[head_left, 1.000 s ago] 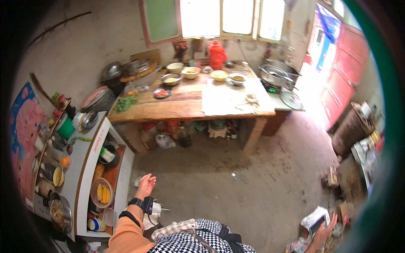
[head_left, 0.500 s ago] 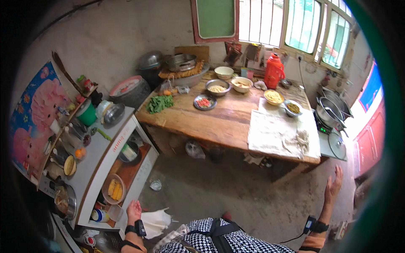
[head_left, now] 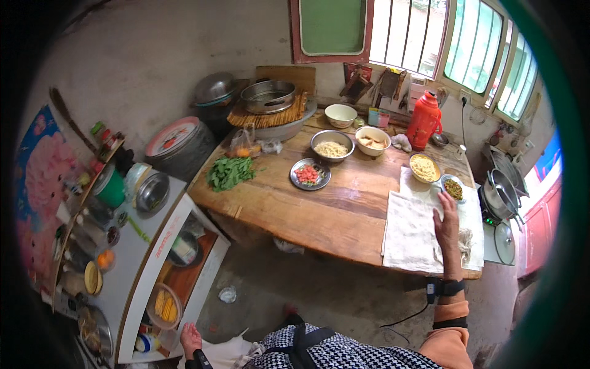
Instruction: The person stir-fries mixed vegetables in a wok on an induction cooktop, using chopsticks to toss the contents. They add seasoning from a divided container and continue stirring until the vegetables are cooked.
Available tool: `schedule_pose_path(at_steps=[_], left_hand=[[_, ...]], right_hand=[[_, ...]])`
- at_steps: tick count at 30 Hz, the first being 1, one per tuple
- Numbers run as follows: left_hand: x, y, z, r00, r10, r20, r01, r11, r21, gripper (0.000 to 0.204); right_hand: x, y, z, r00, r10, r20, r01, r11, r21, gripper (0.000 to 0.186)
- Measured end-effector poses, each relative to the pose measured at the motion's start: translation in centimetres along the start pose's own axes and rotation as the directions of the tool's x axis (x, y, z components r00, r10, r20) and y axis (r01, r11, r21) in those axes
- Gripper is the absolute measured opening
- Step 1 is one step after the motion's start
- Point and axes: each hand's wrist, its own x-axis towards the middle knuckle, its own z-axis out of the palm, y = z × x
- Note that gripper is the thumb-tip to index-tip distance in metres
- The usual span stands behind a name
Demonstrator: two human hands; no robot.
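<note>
My right hand (head_left: 448,222) reaches out over the white cloth (head_left: 409,230) on the table, palm down, fingers stretched and apart, holding nothing. Its fingertips overlap the near rim of a small bowl of chopped green food (head_left: 453,189); whether they touch it I cannot tell. Beside that bowl stands a yellow-rimmed bowl of pale noodle-like food (head_left: 424,167). Low at the left, my left hand (head_left: 191,338) hangs by the cabinet, empty, its fingers loosely bent. A basin of yellow corn cobs (head_left: 165,305) sits on the cabinet shelf near it.
On the wooden table (head_left: 307,221) are leafy greens (head_left: 230,173), a plate of chopped red pieces (head_left: 309,175), more bowls and a red thermos (head_left: 424,120). A pot (head_left: 499,194) stands on a cooker at the right. The white cabinet (head_left: 184,230) borders the left.
I have moved closer to the table. My right hand has gone from beside the table's right end up and forward over the cloth to the bowl. My left hand hangs lower in view.
</note>
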Motion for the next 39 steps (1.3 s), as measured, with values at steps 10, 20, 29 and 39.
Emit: schedule_pose_path(at_steps=[10,20,29,39], left_hand=[[8.4,4.9,17.2,0.966,0.002,0.260,-0.034,0.992,0.118,0.018],[10.5,7.6,38.6,0.872,0.106,0.478,-0.205,0.966,0.160,0.022],[5.7,-7.2,53.9,0.781,-0.131,0.611,-0.174,0.894,0.413,0.022],[6.8,-19.8,57.3,0.696,-0.253,0.672,-0.714,-0.350,0.607,0.079]], right_hand=[[9.4,-3.4,2.2,1.000,0.022,-0.004,-0.022,0.995,-0.094,0.047],[36.5,5.4,-18.8,0.912,-0.277,-0.304,0.162,0.922,-0.352,0.036],[60.8,13.3,-6.0,0.930,-0.328,-0.166,0.366,0.865,0.344,0.045],[48.3,25.3,34.7,0.675,0.473,0.567,-0.726,0.288,0.624,0.019]])
